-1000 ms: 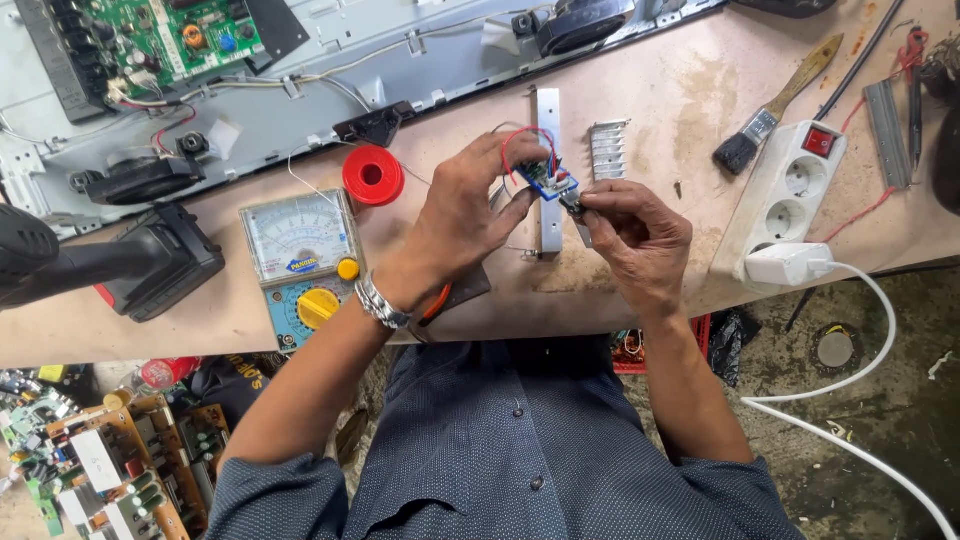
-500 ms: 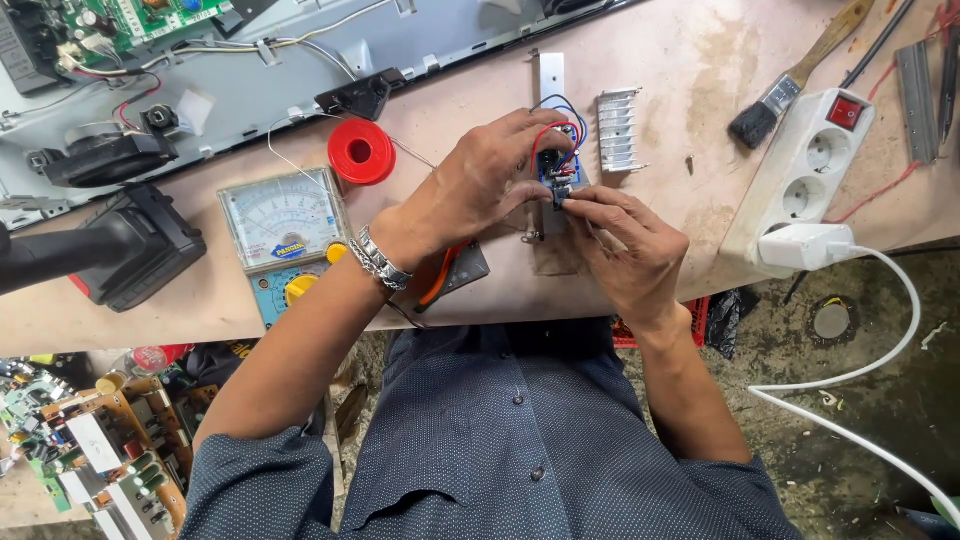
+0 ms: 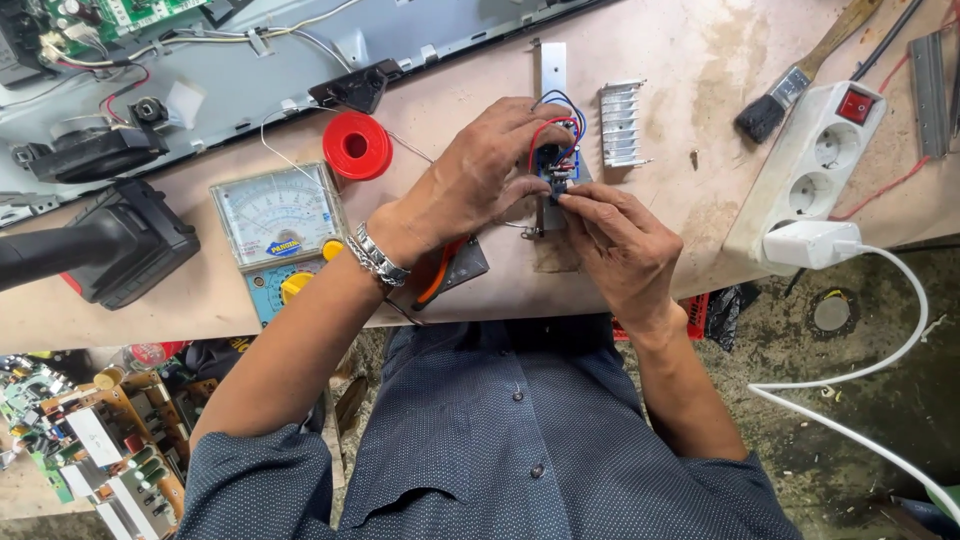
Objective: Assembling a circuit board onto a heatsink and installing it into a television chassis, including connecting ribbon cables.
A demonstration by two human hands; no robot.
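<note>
Both hands, left hand [image 3: 480, 185] and right hand [image 3: 620, 250], pinch a small wired module [image 3: 552, 170].

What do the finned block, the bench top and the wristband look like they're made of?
Finned block: likely bare aluminium, silvery with parallel fins. Bench top: seemingly wood or board, pale, matte and stained. Wristband on the left hand: apparently polished metal, with shiny linked segments.
</note>
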